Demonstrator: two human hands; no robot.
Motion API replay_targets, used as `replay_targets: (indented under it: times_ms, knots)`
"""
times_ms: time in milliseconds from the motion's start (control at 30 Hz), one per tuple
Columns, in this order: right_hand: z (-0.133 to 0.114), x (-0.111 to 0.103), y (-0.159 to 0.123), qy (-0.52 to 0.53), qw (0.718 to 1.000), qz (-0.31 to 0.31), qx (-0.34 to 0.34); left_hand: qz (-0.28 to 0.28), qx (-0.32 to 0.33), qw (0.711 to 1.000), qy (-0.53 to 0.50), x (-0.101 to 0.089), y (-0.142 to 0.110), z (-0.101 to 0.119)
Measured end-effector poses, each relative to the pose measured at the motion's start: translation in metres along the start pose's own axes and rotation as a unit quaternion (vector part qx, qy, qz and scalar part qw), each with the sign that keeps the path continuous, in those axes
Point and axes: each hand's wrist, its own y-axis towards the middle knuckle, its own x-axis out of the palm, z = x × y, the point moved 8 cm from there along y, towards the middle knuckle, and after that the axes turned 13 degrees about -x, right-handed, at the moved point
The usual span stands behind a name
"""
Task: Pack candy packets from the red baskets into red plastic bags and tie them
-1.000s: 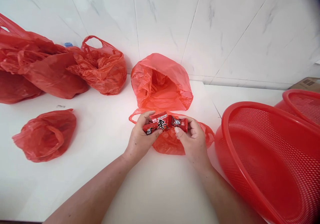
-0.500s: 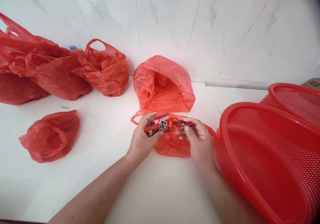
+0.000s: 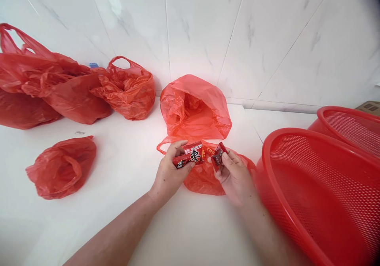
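Between its thumb and fingers, my left hand (image 3: 169, 171) grips small red snack packets (image 3: 194, 154) with black and white printing. My right hand (image 3: 237, 175) is closed on another small red packet (image 3: 218, 154), tilted upright in a thumb-and-finger pinch. Both hands are over the near part of a red plastic bag (image 3: 204, 183) lying flat on the white table. Beyond them, the wide mouth of a red plastic bag (image 3: 196, 84) gapes toward me. Whether these two red parts are one bag, I cannot tell.
Two red perforated baskets (image 3: 270, 167) stand on the right. Filled red plastic bags (image 3: 77, 99) line the wall at left, along with a smaller tied bag (image 3: 133, 99). A crumpled red bag (image 3: 62, 171) lies nearer on the left. White tiled wall (image 3: 198, 28) rises behind.
My right hand has turned its packet from lying sideways to more upright. The left hand keeps its packets. The whole view has shifted slightly, so things appear lower.
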Motion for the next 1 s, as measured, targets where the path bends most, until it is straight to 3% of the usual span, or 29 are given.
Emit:
replay_targets:
  times_ms: [233, 600, 1000]
  knots:
    - [0.007, 0.021, -0.007, 0.191, 0.975, -0.067, 0.092, 0.016, 0.004, 1.000, 0.007, -0.002, 0.001, 0.002]
    - [0.002, 0.033, -0.013, 0.209, 0.959, -0.165, 0.092, 0.012, -0.013, 1.000, 0.019, -0.002, 0.002, -0.002]
    - [0.001, 0.035, -0.015, 0.140, 0.969, -0.192, 0.067, 0.019, -0.001, 1.000, 0.016, -0.003, 0.002, -0.001]
